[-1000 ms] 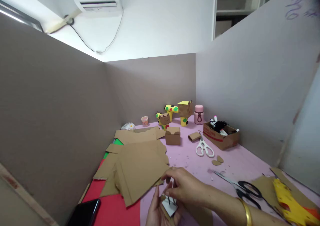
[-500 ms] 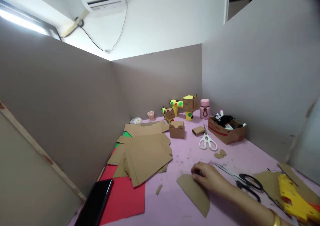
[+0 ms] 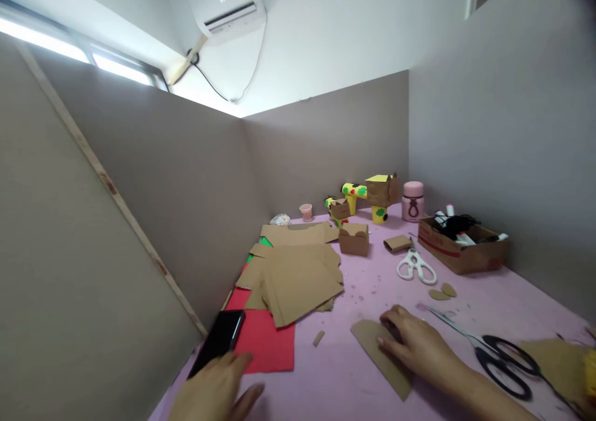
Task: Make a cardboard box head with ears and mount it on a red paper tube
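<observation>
A flat brown cardboard piece (image 3: 379, 356), with one curved edge, lies on the pink tabletop. My right hand (image 3: 412, 340) rests over its right edge, thumb on the cardboard and fingers curled beside it; the fingertips are partly hidden. Low in the picture, my left hand (image 3: 212, 387) has its fingers apart and holds nothing. It is near a black phone (image 3: 221, 334) and a red sheet (image 3: 272, 346), covering part of the phone. Black-handled scissors (image 3: 484, 349) lie open to the right of my right hand. A small cardboard strip (image 3: 319, 338) lies left of the cardboard piece.
Stacked cardboard sheets (image 3: 302, 278) cover the left side. Farther back stand a small cardboard box (image 3: 354, 241), yellow spotted figures (image 3: 379, 197) and a pink flask (image 3: 413, 203). White scissors (image 3: 416, 266), cardboard ovals (image 3: 438, 294) and a marker box (image 3: 459, 253) are right. Grey partitions (image 3: 316, 141) enclose the table.
My left hand has come into view at the bottom left. My right hand stays at the cardboard piece. The view has turned left, leaving the yellow glue gun mostly out of frame.
</observation>
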{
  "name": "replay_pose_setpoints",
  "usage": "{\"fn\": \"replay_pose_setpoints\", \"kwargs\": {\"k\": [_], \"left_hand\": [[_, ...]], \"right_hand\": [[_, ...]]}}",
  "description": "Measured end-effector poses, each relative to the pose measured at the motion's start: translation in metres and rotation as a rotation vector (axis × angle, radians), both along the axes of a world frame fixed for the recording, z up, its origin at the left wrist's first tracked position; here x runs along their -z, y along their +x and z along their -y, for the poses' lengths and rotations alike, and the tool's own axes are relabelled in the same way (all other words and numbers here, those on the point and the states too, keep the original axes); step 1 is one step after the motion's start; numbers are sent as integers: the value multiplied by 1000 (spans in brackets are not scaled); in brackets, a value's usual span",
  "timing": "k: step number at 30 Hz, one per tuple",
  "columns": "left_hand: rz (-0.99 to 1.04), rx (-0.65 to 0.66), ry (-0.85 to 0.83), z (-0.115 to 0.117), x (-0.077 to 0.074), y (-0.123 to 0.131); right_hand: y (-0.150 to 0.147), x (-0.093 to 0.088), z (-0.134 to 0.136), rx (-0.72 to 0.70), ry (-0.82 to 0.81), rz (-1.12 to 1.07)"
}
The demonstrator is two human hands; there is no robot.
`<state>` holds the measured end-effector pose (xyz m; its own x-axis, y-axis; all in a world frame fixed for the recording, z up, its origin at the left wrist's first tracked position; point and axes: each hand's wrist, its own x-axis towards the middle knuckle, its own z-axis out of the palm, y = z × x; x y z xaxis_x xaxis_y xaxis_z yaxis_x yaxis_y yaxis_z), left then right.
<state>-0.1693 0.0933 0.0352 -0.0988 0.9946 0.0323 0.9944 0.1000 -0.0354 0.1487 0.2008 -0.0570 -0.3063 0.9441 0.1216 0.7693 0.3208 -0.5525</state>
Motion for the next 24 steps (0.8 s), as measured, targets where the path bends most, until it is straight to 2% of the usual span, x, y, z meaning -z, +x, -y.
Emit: {"fn": "replay_pose_setpoints", "kwargs": {"k": [2, 5, 8, 10, 14, 19, 24], "left_hand": [[-116, 109, -32, -35, 3, 33], [-152, 113, 25, -82, 26, 62], [-166, 121, 64, -110, 54, 66], [-179, 136, 78, -120, 66, 63], [-219, 151, 126, -122, 70, 55], [-234, 156, 242, -102, 67, 55], [-196, 298, 258, -80, 81, 60]], "right_hand": [[-6, 2, 6, 8, 11, 34], [-10, 10, 10, 13, 20, 77], [-7, 22, 9, 28, 24, 47], [-2, 30, 4, 29, -17, -29], [5, 43, -5, 33, -135, -249], [11, 48, -13, 122, -224, -430], [17, 55, -21, 170, -284, -583]]}}
